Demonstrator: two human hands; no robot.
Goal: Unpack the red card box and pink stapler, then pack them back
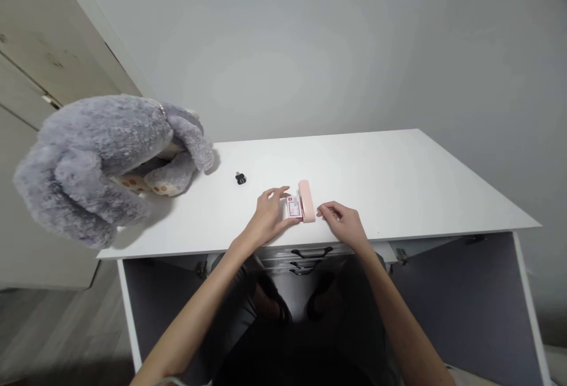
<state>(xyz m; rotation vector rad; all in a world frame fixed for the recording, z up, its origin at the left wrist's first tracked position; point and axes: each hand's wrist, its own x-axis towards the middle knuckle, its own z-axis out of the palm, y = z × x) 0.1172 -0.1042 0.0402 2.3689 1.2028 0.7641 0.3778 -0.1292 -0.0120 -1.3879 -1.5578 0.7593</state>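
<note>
A long pink device (306, 199) lies on the white table (398, 185) near its front edge. A small card with red print (294, 207) lies right against the device's left side. My left hand (268, 216) rests on the table with its fingers curved around the card, thumb and fingertips touching it. My right hand (342, 222) rests just right of the pink device, fingers bent and pinched together, fingertips close to the device's near end.
A big grey plush toy (106, 156) lies on the table's left end. A small black object (240, 179) sits between the toy and my hands. Drawer handles (311, 252) show under the tabletop. A wall rises behind the table.
</note>
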